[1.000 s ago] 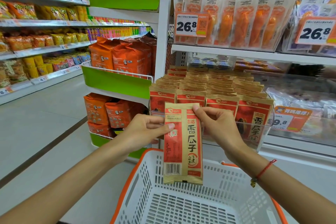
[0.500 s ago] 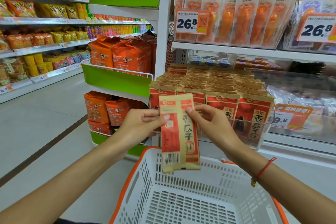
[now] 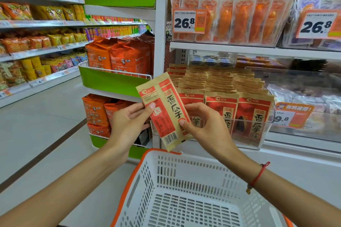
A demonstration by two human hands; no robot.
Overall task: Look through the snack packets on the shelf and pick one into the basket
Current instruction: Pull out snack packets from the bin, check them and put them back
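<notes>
A red and tan snack packet [image 3: 163, 108] is held in the air above the far rim of the white basket [image 3: 171, 186], its top tilted to the left. My left hand [image 3: 129, 125] pinches its left edge, thumb on the front. My right hand [image 3: 204, 125] pinches its lower right edge. Behind it, rows of matching packets [image 3: 221, 90] stand in a clear bin on the shelf. The basket has an orange rim and nothing lies in it.
Orange bagged snacks [image 3: 118, 55] fill a green end rack on the left. Orange packets [image 3: 239, 13] with 26.8 price tags [image 3: 188, 21] stand on the shelf above. An aisle with a pale floor [image 3: 36, 125] runs along the left, lined with snack shelves.
The packet has risen and rotated from upright to tilted left. Both hands have kept hold of it, my right hand now gripping lower on its edge.
</notes>
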